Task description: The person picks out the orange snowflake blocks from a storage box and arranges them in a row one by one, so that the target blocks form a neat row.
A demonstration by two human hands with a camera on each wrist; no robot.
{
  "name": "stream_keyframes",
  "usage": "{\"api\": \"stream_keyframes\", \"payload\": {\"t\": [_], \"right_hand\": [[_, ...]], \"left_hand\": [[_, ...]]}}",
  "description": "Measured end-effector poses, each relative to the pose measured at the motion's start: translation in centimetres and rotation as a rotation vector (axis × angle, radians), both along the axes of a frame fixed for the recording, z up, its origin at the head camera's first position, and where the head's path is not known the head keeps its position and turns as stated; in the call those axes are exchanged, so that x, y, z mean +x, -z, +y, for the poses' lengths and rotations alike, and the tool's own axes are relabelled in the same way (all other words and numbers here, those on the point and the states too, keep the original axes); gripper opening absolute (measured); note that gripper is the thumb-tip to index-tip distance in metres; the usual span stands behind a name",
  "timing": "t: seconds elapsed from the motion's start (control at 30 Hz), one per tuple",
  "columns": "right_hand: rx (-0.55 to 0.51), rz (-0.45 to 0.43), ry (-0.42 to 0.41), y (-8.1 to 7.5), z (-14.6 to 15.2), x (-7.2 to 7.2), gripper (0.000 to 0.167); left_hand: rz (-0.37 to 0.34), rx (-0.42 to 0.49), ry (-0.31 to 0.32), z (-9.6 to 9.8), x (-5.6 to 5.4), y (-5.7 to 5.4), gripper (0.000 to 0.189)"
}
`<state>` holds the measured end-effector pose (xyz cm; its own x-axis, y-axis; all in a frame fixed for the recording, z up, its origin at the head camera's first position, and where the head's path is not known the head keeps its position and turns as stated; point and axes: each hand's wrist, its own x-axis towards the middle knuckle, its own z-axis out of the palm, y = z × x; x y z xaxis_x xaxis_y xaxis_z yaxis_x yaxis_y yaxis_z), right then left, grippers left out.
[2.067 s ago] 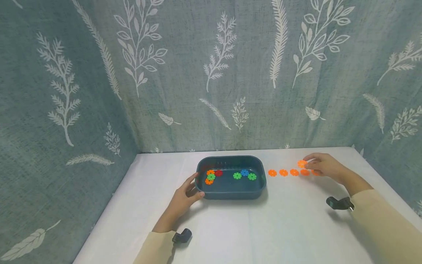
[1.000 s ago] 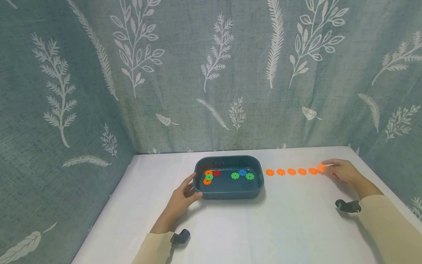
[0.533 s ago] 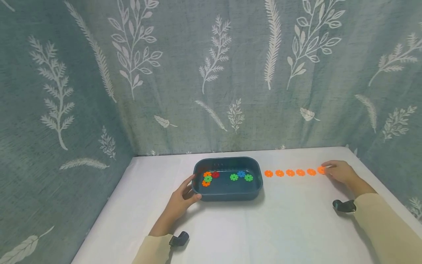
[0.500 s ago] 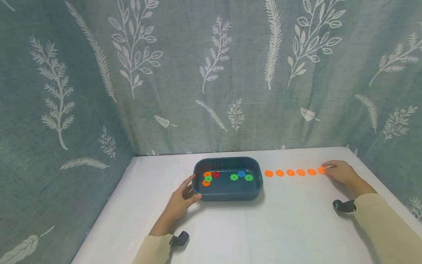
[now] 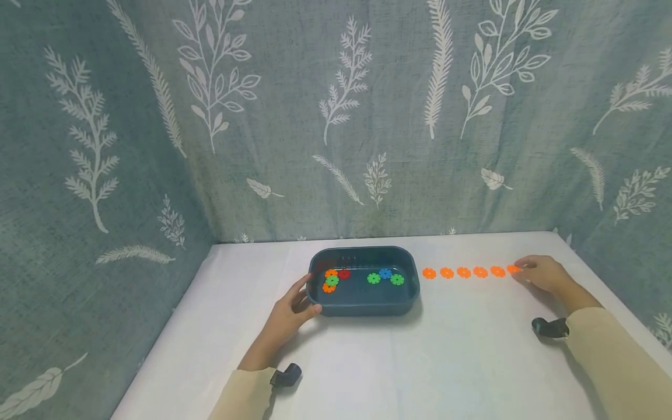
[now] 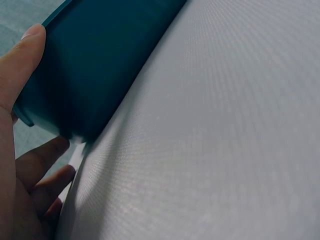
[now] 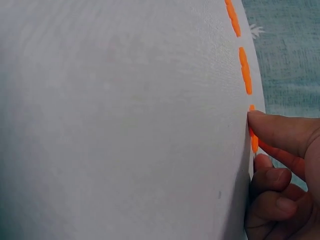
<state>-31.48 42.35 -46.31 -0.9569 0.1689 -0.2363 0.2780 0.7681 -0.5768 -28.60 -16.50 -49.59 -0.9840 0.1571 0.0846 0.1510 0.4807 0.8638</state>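
Observation:
My left hand (image 5: 286, 318) holds the left end of a dark teal tray (image 5: 364, 310), thumb at the near corner and fingers along the side. In the left wrist view the thumb presses the tray wall (image 6: 105, 55). Inside the tray lie notched plastic discs: a green disc (image 5: 332, 280) overlapping orange ones, a red disc (image 5: 343, 273), a blue disc (image 5: 385, 273) and more green. To its right runs a straight row of several orange discs (image 5: 464, 272). At the row's right end my right hand (image 5: 543, 275) pinches the last orange disc (image 7: 254, 142), flat on the cloth.
White cloth (image 5: 357, 373) covers the table. Behind and at the sides hangs a grey-green leaf-print curtain (image 5: 294, 116). A small dark camera (image 5: 286, 375) is strapped at the left wrist, and another camera (image 5: 550, 328) at the right.
The right hand has carried an orange disc right and down from above the row to its right end, where the disc now lies flat. The left hand and tray stay put.

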Motion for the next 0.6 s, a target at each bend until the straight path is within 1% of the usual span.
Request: {"api": "stream_keyframes", "payload": {"t": [0.2,0.33,0.5,0.6], "right_hand": [[0.002,0.007,-0.014,-0.23,-0.11,0.32,0.056],[-0.005,0.02,-0.017,0.08,0.11,0.29,0.057],[-0.037,0.034,-0.01,0.48,0.66,-0.13,0.059],[-0.034,0.044,-0.023,0.28,0.67,-0.59,0.057]], "left_hand": [[0.004,-0.002,0.002,-0.02,-0.03,-0.09,0.082],[0.007,0.001,0.011,-0.04,-0.02,-0.04,0.081],[0.005,0.006,0.007,0.01,0.01,-0.01,0.081],[0.006,0.011,0.004,0.03,-0.03,0.03,0.082]]}}
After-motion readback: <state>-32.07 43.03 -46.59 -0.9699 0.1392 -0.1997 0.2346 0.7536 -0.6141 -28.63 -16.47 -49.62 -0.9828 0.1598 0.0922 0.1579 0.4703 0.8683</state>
